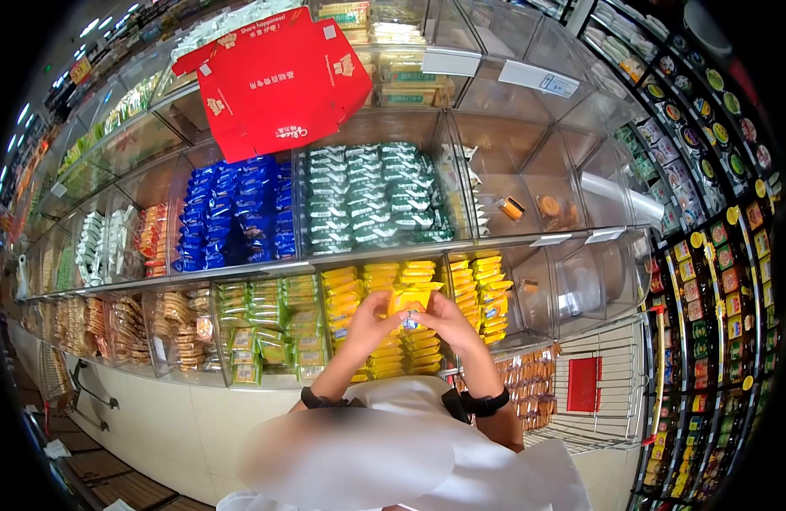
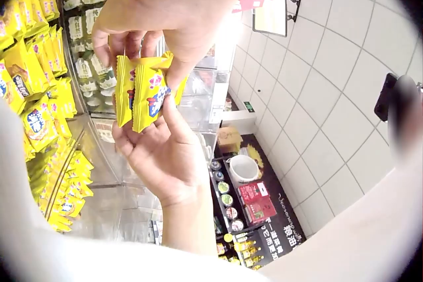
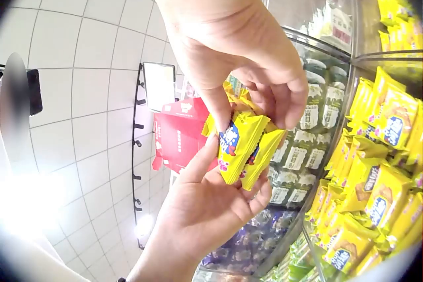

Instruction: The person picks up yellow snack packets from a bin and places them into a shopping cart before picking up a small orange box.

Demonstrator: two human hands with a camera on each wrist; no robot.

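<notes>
Several small yellow snack packets [image 2: 151,100] are held together between both hands, over the bin of matching yellow packets [image 1: 423,353]. My left hand [image 1: 371,324] grips them from the left side, thumb on the wrapper's front. From the right side my right hand [image 1: 451,325] pinches the same packets, thumb also on the front. In the right wrist view the packets [image 3: 246,146] lie face to face, blue-and-white print showing on the nearest wrapper. Part of the stack is hidden by the fingers.
Behind the hands stand clear bins of green-and-white packets [image 1: 371,200] and blue packets [image 1: 231,213]. Green packets [image 1: 269,328] fill the bin to the left. A red cardboard sheet [image 1: 278,89] overhangs the upper bins. A shopping cart [image 1: 610,383] stands at the right.
</notes>
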